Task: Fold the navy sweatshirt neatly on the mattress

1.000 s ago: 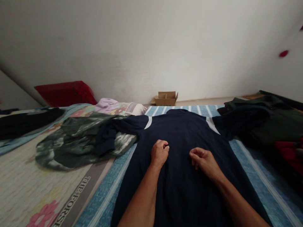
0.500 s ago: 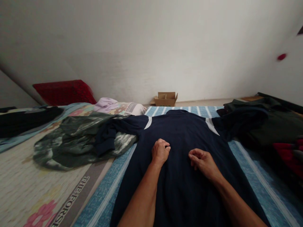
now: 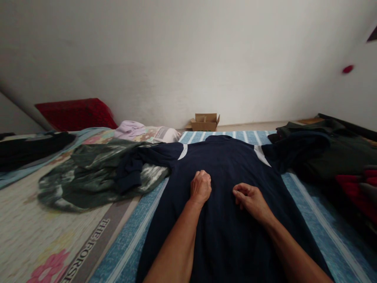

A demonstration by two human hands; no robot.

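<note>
The navy garment (image 3: pixel 224 165) lies spread on a blue striped sheet (image 3: pixel 316 212), collar at the far end, a white patch at each shoulder. Its left-side sleeve (image 3: pixel 129 173) rests across a mottled green cloth (image 3: pixel 79 177); its right-side sleeve reaches the dark green clothing (image 3: pixel 341 157). The left hand (image 3: pixel 201 186) is over the garment's middle, grip narrow, fingers curled into a fist. The right hand (image 3: pixel 249 199) is just to the right, grip narrow, thumb and fingertips together. Whether either grip holds fabric cannot be told. An open cardboard box (image 3: pixel 205 125) stands at the far wall.
</note>
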